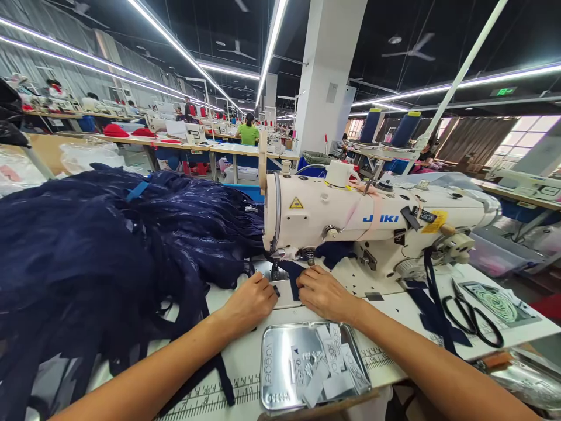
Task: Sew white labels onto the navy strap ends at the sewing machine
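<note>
A white sewing machine (333,210) stands before me, its presser foot (275,271) between and just beyond my hands. My left hand (252,301) is closed low at the left of the foot; a small dark piece shows by its fingertips, but what it grips is hidden. On the right, my right hand (324,292) has its fingers curled onto the edge of a navy fabric strip (293,279), which lies flat by the needle area. A large heap of navy strips (131,234) covers the table's left side. More navy fabric (335,252) lies under the machine arm.
A metal tray (274,383) with white labels (335,351) sits near the front edge. Black scissors (471,318), navy strips (432,316) and a coil of pale green cord (495,301) lie at right. Thread cones (405,130) stand behind the machine; other workstations fill the background.
</note>
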`<state>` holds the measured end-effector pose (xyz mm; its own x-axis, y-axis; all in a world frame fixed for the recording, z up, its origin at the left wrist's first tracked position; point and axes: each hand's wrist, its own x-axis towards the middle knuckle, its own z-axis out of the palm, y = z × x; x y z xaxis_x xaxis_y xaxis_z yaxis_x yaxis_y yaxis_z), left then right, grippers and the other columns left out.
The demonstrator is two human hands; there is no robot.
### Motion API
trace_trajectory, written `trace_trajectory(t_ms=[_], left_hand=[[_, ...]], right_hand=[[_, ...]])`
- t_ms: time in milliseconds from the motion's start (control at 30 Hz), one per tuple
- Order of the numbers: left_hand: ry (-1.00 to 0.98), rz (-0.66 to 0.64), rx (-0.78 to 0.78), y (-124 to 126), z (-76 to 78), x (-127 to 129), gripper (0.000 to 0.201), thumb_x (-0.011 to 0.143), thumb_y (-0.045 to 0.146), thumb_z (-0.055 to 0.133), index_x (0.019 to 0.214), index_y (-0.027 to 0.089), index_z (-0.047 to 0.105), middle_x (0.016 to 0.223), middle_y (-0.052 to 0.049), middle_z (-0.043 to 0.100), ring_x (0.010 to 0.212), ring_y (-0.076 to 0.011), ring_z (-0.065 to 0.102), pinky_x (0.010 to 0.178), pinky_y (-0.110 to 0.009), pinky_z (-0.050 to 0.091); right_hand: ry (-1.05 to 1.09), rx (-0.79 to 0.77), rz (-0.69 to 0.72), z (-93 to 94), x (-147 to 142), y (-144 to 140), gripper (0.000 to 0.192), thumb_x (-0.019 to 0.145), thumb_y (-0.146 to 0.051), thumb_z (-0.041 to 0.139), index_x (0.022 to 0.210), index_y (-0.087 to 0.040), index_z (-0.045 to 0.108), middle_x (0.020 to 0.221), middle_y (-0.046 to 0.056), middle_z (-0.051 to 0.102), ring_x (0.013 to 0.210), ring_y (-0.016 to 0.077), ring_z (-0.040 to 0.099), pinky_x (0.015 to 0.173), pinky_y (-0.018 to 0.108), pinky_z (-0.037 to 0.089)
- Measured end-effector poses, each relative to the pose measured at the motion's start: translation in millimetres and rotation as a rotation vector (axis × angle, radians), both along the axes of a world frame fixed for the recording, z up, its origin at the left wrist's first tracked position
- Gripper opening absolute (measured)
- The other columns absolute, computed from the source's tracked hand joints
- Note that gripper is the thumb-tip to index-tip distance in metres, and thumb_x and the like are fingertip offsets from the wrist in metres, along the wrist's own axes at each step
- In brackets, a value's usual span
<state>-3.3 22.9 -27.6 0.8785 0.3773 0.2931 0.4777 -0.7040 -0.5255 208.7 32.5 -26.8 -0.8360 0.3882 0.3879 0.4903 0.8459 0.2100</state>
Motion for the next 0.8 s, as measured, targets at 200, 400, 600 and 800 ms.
trace_trajectory(t_ms=[200, 400, 600, 800], left_hand=[[-0.033, -0.001, 0.022, 0, -1.4, -1, 0.007, 0.072, 0.008, 0.055, 0.066, 0.012, 0.056, 0.06, -0.002, 0.058, 0.057, -0.0169, 0.05, 0.057, -0.031, 0.029], [-0.144, -0.029, 0.082, -3, -2.8, -5, 0.018, 0.074, 0.003, 0.045, 0.061, 0.013, 0.051, 0.057, -0.002, 0.055, 0.054, -0.0158, 0.047, 0.057, -0.031, 0.029], [-0.228, -0.047, 0.123, -2, -3.0, -7, 0.025, 0.079, 0.002, 0.037, 0.062, 0.013, 0.051, 0.055, -0.001, 0.052, 0.051, -0.0144, 0.044, 0.055, -0.029, 0.029], [-0.258, -0.03, 0.102, 2, 1.0, -10, 0.026, 0.083, 0.003, 0.035, 0.066, 0.013, 0.052, 0.055, -0.001, 0.052, 0.051, -0.0144, 0.044, 0.055, -0.029, 0.03]], right_hand=[[0.103, -0.106, -0.143, 0.8, -20, -7, 0.011, 0.074, -0.009, 0.047, 0.066, -0.015, 0.052, 0.073, 0.005, 0.055, 0.07, 0.0157, 0.047, 0.066, 0.03, 0.035], [0.274, -0.329, -0.308, -9.8, -38, 1, 0.014, 0.074, -0.006, 0.048, 0.064, -0.016, 0.05, 0.076, 0.004, 0.054, 0.072, 0.0147, 0.051, 0.068, 0.028, 0.039], [0.344, -0.476, -0.336, -9.0, -42, 7, 0.017, 0.076, -0.006, 0.048, 0.063, -0.016, 0.048, 0.075, 0.002, 0.054, 0.072, 0.0135, 0.053, 0.068, 0.026, 0.042], [0.093, -0.21, -0.315, -5.5, -42, 2, 0.004, 0.076, -0.011, 0.053, 0.073, -0.014, 0.054, 0.082, 0.007, 0.056, 0.079, 0.0195, 0.052, 0.071, 0.031, 0.043]])
